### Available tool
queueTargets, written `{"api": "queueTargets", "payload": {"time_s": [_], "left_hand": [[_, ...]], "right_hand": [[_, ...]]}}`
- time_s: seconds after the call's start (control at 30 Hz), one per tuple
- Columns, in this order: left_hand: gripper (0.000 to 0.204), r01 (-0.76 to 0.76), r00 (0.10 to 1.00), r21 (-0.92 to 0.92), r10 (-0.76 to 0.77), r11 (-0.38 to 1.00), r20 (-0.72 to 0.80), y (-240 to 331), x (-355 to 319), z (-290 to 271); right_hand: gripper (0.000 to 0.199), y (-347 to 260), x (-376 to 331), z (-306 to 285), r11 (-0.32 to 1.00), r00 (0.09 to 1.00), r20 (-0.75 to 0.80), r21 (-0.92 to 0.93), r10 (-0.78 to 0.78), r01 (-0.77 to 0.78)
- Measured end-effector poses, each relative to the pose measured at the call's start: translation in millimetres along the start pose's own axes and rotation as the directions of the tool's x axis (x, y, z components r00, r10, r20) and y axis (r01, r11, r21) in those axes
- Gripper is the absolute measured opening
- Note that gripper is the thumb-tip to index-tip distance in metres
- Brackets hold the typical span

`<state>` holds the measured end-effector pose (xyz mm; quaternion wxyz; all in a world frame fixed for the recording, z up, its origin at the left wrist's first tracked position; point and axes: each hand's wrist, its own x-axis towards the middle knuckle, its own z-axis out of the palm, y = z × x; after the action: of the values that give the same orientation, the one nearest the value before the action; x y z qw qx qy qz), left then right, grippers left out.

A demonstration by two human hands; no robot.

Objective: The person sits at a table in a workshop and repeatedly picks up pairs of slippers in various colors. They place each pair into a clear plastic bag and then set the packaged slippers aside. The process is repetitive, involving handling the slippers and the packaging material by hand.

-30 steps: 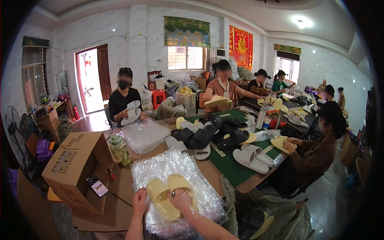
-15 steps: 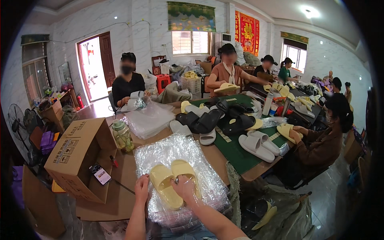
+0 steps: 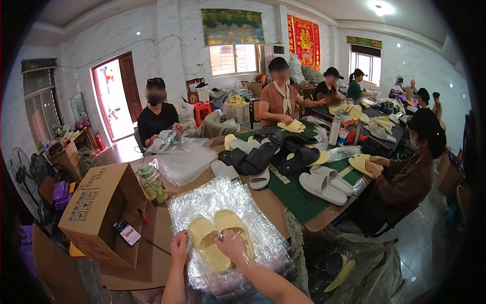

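Yellow slippers, one pair, lie side by side on a stack of clear bags at the near side of the bench. The toe ends point away from the person.

Left hand: fingers curled, just beside the left slipper at the left edge of the stack. Whether it grips film cannot be told.

Right hand: fingers bent, placed over the pair where the two slippers meet. The fingertips are partly hidden; whether they hold anything cannot be told.

Left of the stack: an open carton on its side, with a phone at its opening. A jar stands behind the phone, near the carton.

Beyond the stack: a green mat carries black slippers in a heap and a white pair. At right, a co-worker in brown handles another yellow slipper.
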<state>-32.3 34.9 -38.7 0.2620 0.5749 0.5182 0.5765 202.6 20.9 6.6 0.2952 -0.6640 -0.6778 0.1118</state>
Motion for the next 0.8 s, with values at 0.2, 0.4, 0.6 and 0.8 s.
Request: {"api": "queueTargets", "payload": {"time_s": [0.2, 0.4, 0.6, 0.8], "left_hand": [[0.034, 0.003, 1.000, -0.070, -0.002, 0.998, 0.013, -2.5, 3.6, 3.4], [0.032, -0.022, 1.000, -0.018, 0.022, 1.000, 0.014, 8.1, 2.9, 2.2], [0.031, -0.027, 1.000, 0.004, 0.027, 1.000, -0.002, 15.6, 1.9, 4.7], [0.029, -0.007, 1.000, 0.000, 0.007, 1.000, -0.008, 10.3, 1.2, 2.7]], "right_hand": [[0.044, -2.5, 1.0, -1.3, 0.998, 0.998, 0.023, -0.004, 0.059, -0.059], [0.043, 1.3, -1.6, 3.0, 1.000, 0.999, -0.014, 0.003, 0.029, -0.029], [0.042, -0.5, -0.9, 3.0, 1.000, 0.997, -0.080, 0.004, 0.020, -0.020], [0.049, -0.3, -0.9, -6.0, 1.000, 1.000, -0.026, 0.025, -0.005, 0.006]]}}
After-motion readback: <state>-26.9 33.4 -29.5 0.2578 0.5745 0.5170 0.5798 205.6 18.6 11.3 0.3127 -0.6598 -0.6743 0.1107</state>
